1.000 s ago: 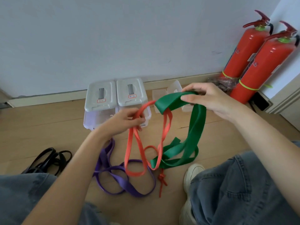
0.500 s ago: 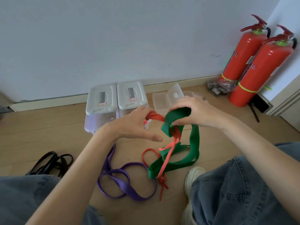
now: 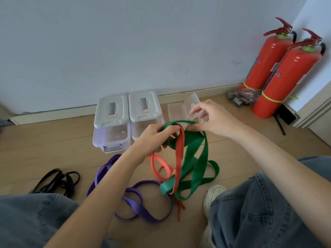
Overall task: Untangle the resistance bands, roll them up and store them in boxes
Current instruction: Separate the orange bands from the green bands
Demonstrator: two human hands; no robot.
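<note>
I've got my left hand [image 3: 157, 138] curled round the top of the green band [image 3: 195, 154] w/ the orange band [image 3: 179, 153] running thru the same grip. That keeps the knot up off the floor [image 3: 44, 140] so the loops hang free and I can read which strand crosses which. My right hand [image 3: 213, 119] sits just beside it, thumb and forefinger pinching the green edge near the top, other fingers lifted and spread; I judge it's there to feed the green loop over the orange one.

Lower ends of both bands drape onto the floor betw. my knees, still crossed. The purple band [image 3: 141, 206] lies slack on the floor under my left forearm, touching the pile's edge but not lifted. The black bands [image 3: 59, 181] sit well apart to the left.

Two lidded boxes [image 3: 125, 111] stand side by side vs. the wall, lids on, and a small clear box [image 3: 180, 110] is open beside them. Nothing rolled yet, so storage is a long way off. Two fire extinguishers [image 3: 279, 72] stand in the right corner.
</note>
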